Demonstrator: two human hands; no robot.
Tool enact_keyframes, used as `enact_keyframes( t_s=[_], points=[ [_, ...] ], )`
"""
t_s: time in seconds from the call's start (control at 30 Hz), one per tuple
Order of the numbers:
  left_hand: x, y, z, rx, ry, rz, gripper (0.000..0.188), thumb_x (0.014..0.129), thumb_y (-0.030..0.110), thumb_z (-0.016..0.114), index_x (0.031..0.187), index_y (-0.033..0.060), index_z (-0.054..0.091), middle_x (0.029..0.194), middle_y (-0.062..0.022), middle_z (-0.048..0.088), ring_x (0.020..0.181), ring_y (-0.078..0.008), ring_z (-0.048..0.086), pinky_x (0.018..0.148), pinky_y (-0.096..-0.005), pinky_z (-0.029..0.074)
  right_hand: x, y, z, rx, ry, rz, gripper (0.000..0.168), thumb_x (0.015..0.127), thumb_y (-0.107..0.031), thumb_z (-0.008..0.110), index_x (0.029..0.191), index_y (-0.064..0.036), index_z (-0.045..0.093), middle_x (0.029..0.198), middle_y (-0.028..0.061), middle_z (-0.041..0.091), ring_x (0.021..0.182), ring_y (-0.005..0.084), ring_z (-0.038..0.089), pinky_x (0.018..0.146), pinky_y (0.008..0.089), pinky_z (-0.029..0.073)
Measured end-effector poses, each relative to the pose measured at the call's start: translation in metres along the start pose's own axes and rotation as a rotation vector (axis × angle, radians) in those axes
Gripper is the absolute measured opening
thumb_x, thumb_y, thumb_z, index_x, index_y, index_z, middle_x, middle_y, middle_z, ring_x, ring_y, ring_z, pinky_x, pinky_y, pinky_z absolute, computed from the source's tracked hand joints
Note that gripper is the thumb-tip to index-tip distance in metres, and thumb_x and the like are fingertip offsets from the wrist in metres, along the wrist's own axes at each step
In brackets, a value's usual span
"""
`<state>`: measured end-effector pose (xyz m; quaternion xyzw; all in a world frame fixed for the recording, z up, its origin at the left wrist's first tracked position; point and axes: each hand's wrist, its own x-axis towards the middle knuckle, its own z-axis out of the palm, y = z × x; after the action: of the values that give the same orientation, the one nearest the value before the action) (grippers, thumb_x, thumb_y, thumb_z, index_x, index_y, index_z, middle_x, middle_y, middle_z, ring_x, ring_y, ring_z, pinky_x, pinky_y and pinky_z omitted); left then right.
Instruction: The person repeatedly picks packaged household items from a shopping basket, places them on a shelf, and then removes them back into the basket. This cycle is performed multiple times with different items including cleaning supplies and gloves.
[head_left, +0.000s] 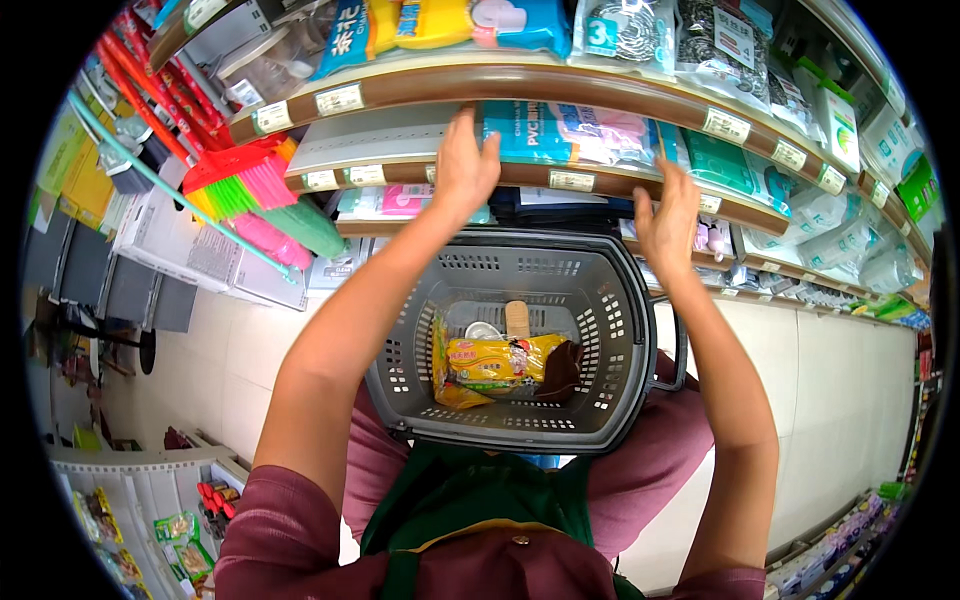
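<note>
My left hand (466, 163) is at the shelf edge by the left end of a blue plastic packet of PVC gloves (529, 135). Its thumb is apart from the fingers, beside the packet. At the packet's right end is my right hand (667, 221), fingers stretched up over the shelf's front edge; whether the fingertips touch the packet I cannot tell. Neither hand grips anything. Below my arms, a grey plastic shopping basket (510, 442) rests on or against my thighs. Inside lie a yellow packet of gloves (487, 361), a brown item (562, 373) and a light-brown flat piece (517, 319).
Above, another shelf (525, 82) overhangs the glove packet and carries yellow-and-blue packs (442, 26) and bagged steel-wool scourers (628, 34). A red broom with coloured bristles (240, 180) juts out at left. Green packets (724, 169) lie right of my right hand.
</note>
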<state>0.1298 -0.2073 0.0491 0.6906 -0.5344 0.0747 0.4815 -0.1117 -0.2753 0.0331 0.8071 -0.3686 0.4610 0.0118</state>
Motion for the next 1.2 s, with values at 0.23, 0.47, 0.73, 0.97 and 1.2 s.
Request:
enact_keyframes(
  t_s=[0.23, 0.47, 0.73, 0.97, 1.2],
  points=[
    [-0.177, -0.016, -0.024, -0.169, -0.449, -0.16, 0.026, 0.079, 0.01, 0.056, 0.104, 0.0024, 0.055, 0.101, -0.0158, 0.057, 0.085, -0.0273, 0.058, 0.073, -0.0315, 0.047, -0.115, -0.05, 0.017, 0.217, -0.599, 0.041, 0.023, 0.068, -0.002, 0.06, 0.09, 0.0, 0.058, 0.087, 0.0175, 0.057, 0.087, 0.0331, 0.051, 0.082, 0.0375, 0.04],
    [-0.283, -0.064, -0.04, 0.132, -1.53, -0.258, 0.045, 0.076, 0.039, 0.057, 0.107, 0.0062, 0.058, 0.099, -0.0215, 0.059, 0.095, -0.0332, 0.056, 0.082, -0.039, 0.043, -0.217, -0.052, 0.04, 0.139, -1.468, 0.031, 0.034, 0.07, -0.023, 0.061, 0.094, 0.001, 0.058, 0.087, 0.0225, 0.06, 0.087, 0.0358, 0.057, 0.078, 0.042, 0.045],
    [-0.283, -0.114, -0.047, 0.26, -1.237, -0.489, 0.036, 0.079, 0.028, 0.055, 0.104, 0.0022, 0.056, 0.095, -0.0193, 0.06, 0.09, -0.0342, 0.057, 0.08, -0.04, 0.044, -0.245, -0.054, 0.069, 0.031, -1.709, 0.009, 0.035, 0.075, -0.03, 0.057, 0.093, 0.0, 0.06, 0.094, 0.0217, 0.06, 0.091, 0.0347, 0.057, 0.08, 0.0404, 0.045],
    [-0.303, -0.137, -0.031, 0.268, -1.244, -0.613, 0.032, 0.08, 0.028, 0.054, 0.098, 0.0015, 0.057, 0.095, -0.0184, 0.06, 0.091, -0.0341, 0.056, 0.08, -0.0412, 0.043, -0.303, -0.032, 0.154, 0.089, -1.684, 0.05, 0.038, 0.075, -0.03, 0.057, 0.101, -0.001, 0.059, 0.093, 0.0243, 0.059, 0.09, 0.0346, 0.057, 0.08, 0.0401, 0.044],
    [-0.301, -0.113, -0.026, 0.223, -1.372, -0.659, 0.04, 0.08, 0.029, 0.054, 0.11, 0.0022, 0.053, 0.1, -0.02, 0.058, 0.097, -0.0341, 0.053, 0.084, -0.0398, 0.043, -0.344, -0.049, 0.225, -0.072, -1.3, -0.098, 0.057, 0.076, -0.022, 0.057, 0.125, -0.003, 0.034, 0.12, 0.0204, 0.046, 0.099, 0.0326, 0.055, 0.082, 0.0384, 0.045]
  ],
)
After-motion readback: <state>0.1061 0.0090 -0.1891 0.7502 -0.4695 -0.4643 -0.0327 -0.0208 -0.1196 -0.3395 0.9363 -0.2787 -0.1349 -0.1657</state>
